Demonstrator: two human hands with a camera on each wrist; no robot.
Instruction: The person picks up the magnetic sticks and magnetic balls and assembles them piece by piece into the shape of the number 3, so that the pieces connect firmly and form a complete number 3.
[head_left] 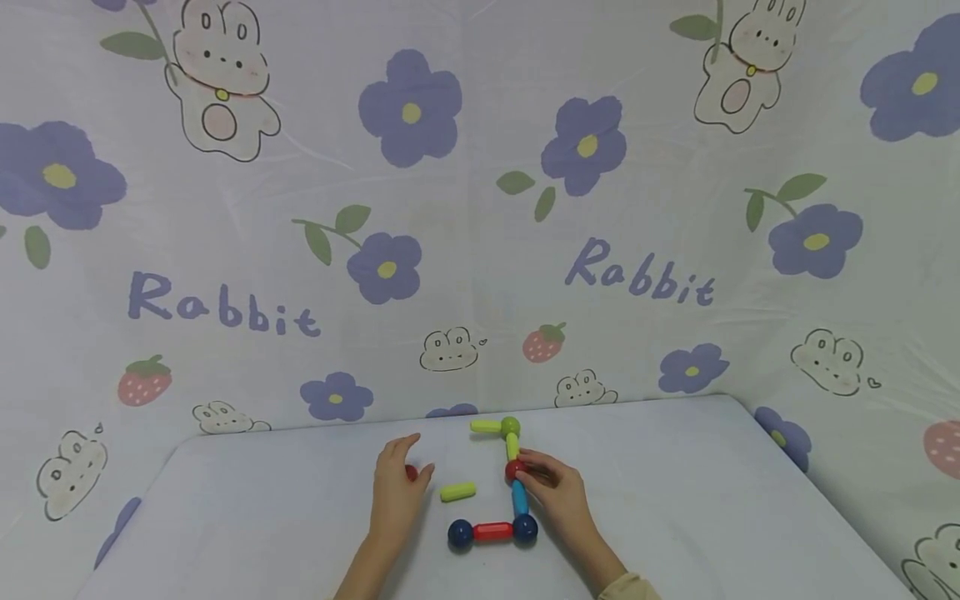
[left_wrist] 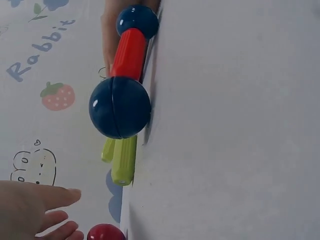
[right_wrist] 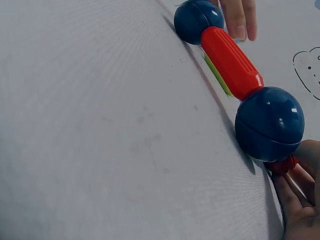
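A chain of magnetic sticks and balls lies on the white table. It runs from a navy ball [head_left: 461, 534] through a red stick [head_left: 492, 531], a second navy ball [head_left: 525, 528] and a blue stick [head_left: 521, 499] to a red ball [head_left: 514, 471]. Beyond that come a yellow-green stick [head_left: 512, 446], a green ball [head_left: 510, 427] and another yellow-green stick [head_left: 486, 427]. My right hand [head_left: 558, 493] pinches the chain's red ball between thumb and fingers. With fingers spread, my left hand [head_left: 397, 487] hovers beside a separate red ball [left_wrist: 106, 232], partly hidden behind it in the head view.
Between the hands lies a loose yellow-green stick [head_left: 457, 492]. The white table [head_left: 690, 483] ends at the back against a hanging cloth [head_left: 465, 208] printed with rabbits, flowers and strawberries.
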